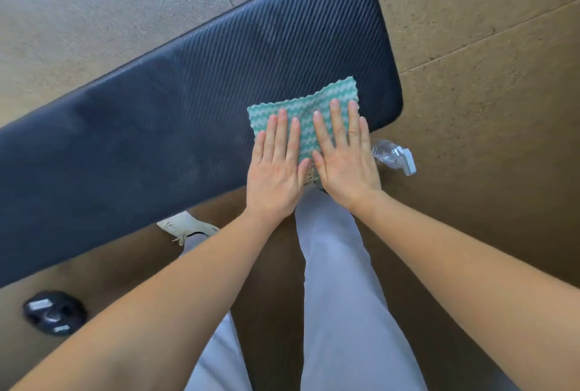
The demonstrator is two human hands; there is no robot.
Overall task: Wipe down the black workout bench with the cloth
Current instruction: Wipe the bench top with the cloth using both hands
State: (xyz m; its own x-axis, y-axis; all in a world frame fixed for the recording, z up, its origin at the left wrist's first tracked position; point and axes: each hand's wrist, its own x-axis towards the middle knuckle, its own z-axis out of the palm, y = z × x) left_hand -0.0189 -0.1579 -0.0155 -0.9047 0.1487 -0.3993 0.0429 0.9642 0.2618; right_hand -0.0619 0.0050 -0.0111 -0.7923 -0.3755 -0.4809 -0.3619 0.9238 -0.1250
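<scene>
The black workout bench runs slantwise from lower left to upper right, its pad ribbed with fine diagonal lines. A green and white wavy-striped cloth lies flat near the bench's right end, close to the near edge. My left hand and my right hand rest side by side on the cloth, palms down, fingers straight and slightly spread, pressing it onto the pad. The hands cover the cloth's near half.
A clear spray bottle with a white trigger lies on the speckled brown floor just right of the bench end. A black round weight or knob sits on the floor at lower left. My legs and a white shoe stand beside the bench.
</scene>
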